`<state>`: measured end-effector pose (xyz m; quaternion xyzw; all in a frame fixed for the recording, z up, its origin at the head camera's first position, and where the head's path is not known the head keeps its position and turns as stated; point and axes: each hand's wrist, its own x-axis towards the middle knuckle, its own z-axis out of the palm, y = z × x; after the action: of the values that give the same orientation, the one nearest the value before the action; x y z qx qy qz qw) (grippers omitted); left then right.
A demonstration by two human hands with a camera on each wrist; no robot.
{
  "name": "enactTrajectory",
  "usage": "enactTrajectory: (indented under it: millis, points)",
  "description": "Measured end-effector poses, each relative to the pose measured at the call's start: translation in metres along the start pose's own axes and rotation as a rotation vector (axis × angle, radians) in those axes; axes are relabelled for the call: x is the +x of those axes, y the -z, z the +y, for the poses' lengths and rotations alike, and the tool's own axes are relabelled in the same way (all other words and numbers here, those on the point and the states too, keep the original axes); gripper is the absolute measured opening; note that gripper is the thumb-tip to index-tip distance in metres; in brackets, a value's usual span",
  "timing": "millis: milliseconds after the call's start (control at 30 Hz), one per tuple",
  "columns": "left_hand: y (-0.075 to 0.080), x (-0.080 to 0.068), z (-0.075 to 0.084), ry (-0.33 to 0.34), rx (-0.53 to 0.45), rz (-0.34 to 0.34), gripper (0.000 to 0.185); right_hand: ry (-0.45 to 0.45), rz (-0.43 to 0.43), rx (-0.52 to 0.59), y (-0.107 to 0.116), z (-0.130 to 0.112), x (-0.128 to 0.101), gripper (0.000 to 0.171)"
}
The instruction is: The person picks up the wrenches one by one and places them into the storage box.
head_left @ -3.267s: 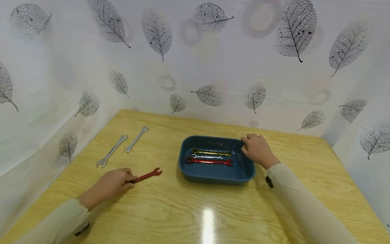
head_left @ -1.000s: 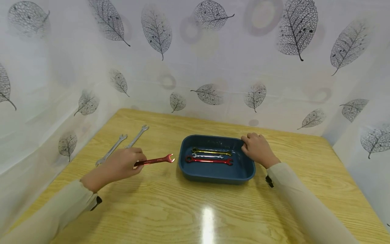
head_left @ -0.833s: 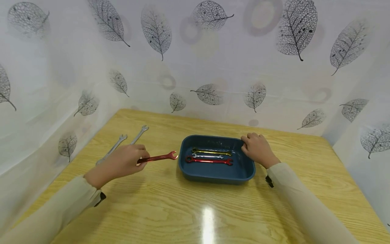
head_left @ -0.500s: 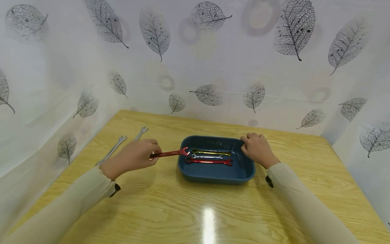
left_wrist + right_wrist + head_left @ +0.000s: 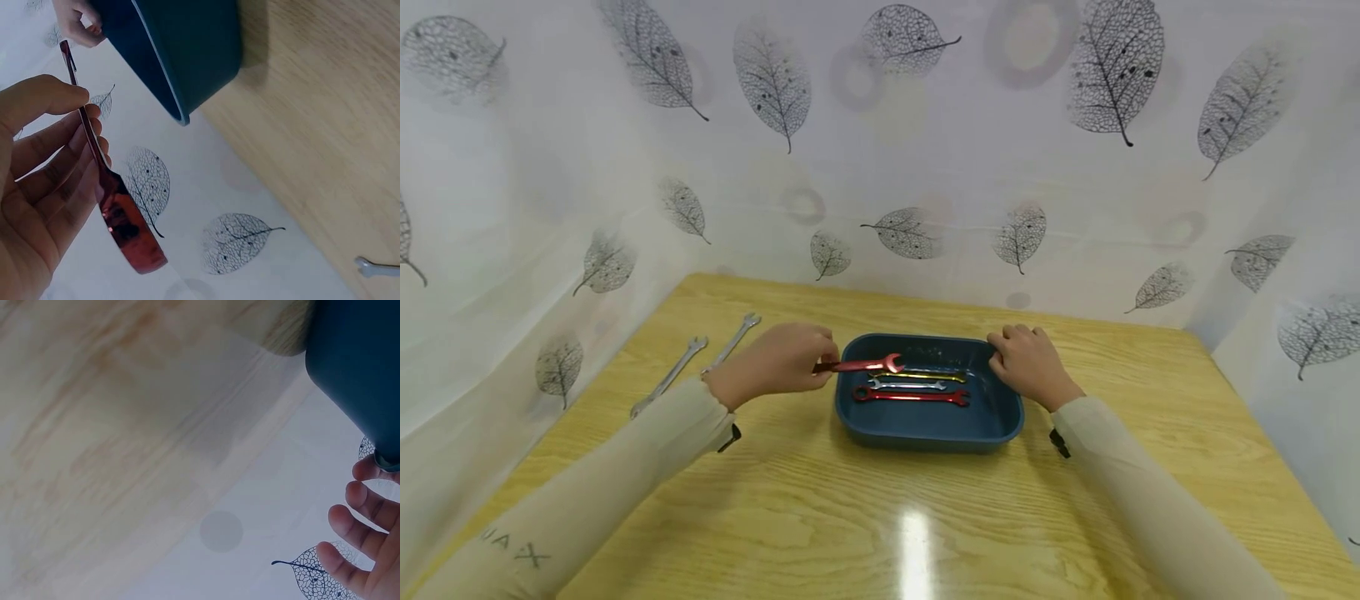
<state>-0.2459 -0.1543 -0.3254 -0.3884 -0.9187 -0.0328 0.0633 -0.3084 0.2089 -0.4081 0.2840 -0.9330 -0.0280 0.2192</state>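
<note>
My left hand (image 5: 786,360) pinches a red wrench (image 5: 867,364) by its handle and holds it level over the left rim of the dark blue tray (image 5: 1000,425). In the left wrist view the red wrench (image 5: 106,181) lies between thumb and fingers, with the tray (image 5: 181,50) beyond it. Inside the tray lie a gold wrench (image 5: 936,376), a small silver wrench (image 5: 908,385) and another red wrench (image 5: 910,397). My right hand (image 5: 1028,363) holds the tray's far right rim, fingers curled over the edge; the fingers (image 5: 356,525) show beside the tray (image 5: 356,369).
Two silver wrenches (image 5: 668,387) (image 5: 732,342) lie on the wooden table (image 5: 865,517) at the far left. Leaf-patterned white walls (image 5: 880,150) close in the table at the back and on both sides.
My left hand lifted the red wrench off the table and carried it right, from near the table's left to above the tray's left rim. The right hand stayed on the tray.
</note>
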Motion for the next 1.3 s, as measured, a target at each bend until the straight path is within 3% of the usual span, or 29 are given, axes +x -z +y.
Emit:
enactTrajectory:
  millis: [200, 467, 633, 933, 1300]
  points:
    - [-0.002, 0.022, 0.005, -0.048, -0.026, -0.046, 0.005, 0.009, 0.014, -0.013, -0.001, 0.001, 0.000, 0.007]
    - [-0.012, 0.049, 0.014, -0.093, -0.028, -0.098, 0.022, 0.026, 0.025, -0.020, 0.001, -0.001, 0.000, 0.010]
    - [-0.015, 0.063, 0.020, -0.106, -0.084, -0.125, 0.029, 0.024, 0.020, -0.022, 0.003, -0.001, 0.001, 0.010]
    - [-0.019, 0.080, 0.030, -0.132, -0.161, -0.129, 0.008, 0.023, 0.012, -0.031, 0.003, -0.001, 0.001, 0.010]
    - [-0.038, 0.095, 0.035, -0.128, -0.213, -0.171, 0.010, 0.018, -0.012, -0.029, 0.003, -0.001, 0.001, 0.008]
